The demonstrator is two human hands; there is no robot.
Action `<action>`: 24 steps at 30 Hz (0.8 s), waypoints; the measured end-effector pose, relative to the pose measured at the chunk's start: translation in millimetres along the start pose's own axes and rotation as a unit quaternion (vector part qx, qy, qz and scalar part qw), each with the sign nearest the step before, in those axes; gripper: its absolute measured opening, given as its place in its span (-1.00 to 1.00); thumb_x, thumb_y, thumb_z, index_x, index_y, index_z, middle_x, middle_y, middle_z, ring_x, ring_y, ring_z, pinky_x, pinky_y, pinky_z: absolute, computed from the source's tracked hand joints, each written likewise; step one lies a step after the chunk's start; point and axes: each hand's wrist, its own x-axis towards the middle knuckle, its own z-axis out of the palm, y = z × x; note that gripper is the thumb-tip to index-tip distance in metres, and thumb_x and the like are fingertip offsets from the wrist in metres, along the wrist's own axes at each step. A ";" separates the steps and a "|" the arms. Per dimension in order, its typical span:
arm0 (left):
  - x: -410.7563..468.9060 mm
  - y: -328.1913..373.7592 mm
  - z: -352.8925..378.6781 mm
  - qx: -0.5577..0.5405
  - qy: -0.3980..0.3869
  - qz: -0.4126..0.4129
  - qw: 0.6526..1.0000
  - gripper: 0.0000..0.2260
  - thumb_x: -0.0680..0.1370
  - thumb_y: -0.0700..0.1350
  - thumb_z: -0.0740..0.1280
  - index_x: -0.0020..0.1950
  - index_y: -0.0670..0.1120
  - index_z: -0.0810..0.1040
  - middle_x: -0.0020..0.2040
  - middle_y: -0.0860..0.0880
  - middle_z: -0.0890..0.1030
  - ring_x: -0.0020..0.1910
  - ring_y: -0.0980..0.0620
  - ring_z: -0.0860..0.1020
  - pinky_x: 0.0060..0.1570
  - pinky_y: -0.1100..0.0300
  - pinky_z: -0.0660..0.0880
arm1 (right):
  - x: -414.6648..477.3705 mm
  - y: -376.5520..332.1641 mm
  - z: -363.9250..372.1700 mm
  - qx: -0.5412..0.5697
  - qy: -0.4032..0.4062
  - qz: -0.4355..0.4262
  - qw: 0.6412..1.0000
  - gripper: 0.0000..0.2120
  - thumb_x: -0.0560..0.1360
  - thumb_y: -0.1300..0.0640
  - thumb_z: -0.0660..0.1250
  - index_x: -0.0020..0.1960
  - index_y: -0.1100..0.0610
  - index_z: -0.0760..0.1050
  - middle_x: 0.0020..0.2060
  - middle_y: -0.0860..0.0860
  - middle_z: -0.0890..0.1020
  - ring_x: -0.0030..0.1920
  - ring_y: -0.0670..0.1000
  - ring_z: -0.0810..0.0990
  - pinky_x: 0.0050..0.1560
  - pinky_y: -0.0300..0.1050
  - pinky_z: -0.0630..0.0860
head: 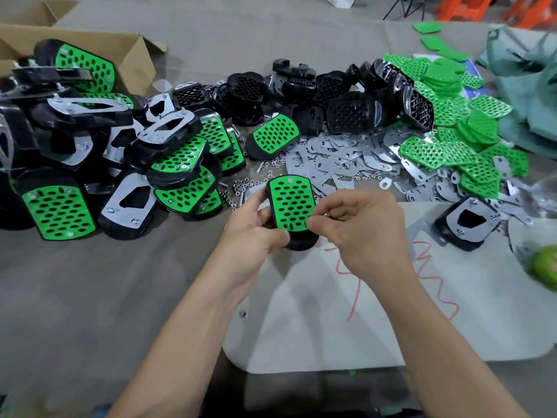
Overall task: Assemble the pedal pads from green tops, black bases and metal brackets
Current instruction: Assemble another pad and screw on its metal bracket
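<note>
The counter is covered in grey cloth. A white board with rounded corners lies flat on it directly in front of me. A red scribble runs across the board's middle, and one small screw head sits near its left edge. An open cardboard box stands at the far left. A crumpled grey-green fabric bag rests at the far right. Orange stools stand beyond the counter, upper right.

No legible text, only red scrawl on white board
</note>
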 end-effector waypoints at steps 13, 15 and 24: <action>-8.6 0.6 2.8 0.022 -0.018 0.032 0.999 -0.37 0.45 -0.61 0.23 0.40 -0.09 0.50 0.07 -0.16 0.72 -0.04 -0.07 0.66 -0.04 0.12 0.59 | -9.6 1.0 11.2 0.103 -0.044 0.016 0.994 -0.74 0.43 0.39 0.48 -0.27 0.04 0.68 -0.42 0.05 0.70 -0.40 0.05 0.71 -0.32 -0.14 0.64; -9.7 1.0 2.9 0.031 -0.022 0.037 0.999 -0.37 0.44 -0.62 0.25 0.38 -0.09 0.50 0.07 -0.17 0.73 -0.05 -0.06 0.68 -0.05 0.16 0.59 | -8.8 2.3 10.8 0.102 -0.037 0.021 0.994 -0.73 0.40 0.38 0.50 -0.30 0.03 0.68 -0.44 0.05 0.69 -0.41 0.05 0.70 -0.34 -0.17 0.61; -9.6 -0.6 5.7 0.088 -0.002 0.080 0.993 -0.30 0.36 -0.64 0.27 0.32 -0.03 0.56 -0.02 -0.14 0.75 -0.14 -0.11 0.71 -0.25 0.06 0.64 | -14.4 1.3 17.0 0.016 -0.044 -0.026 0.999 -0.71 0.36 0.34 0.49 -0.39 -0.01 0.62 -0.49 -0.04 0.65 -0.47 0.00 0.66 -0.38 -0.13 0.61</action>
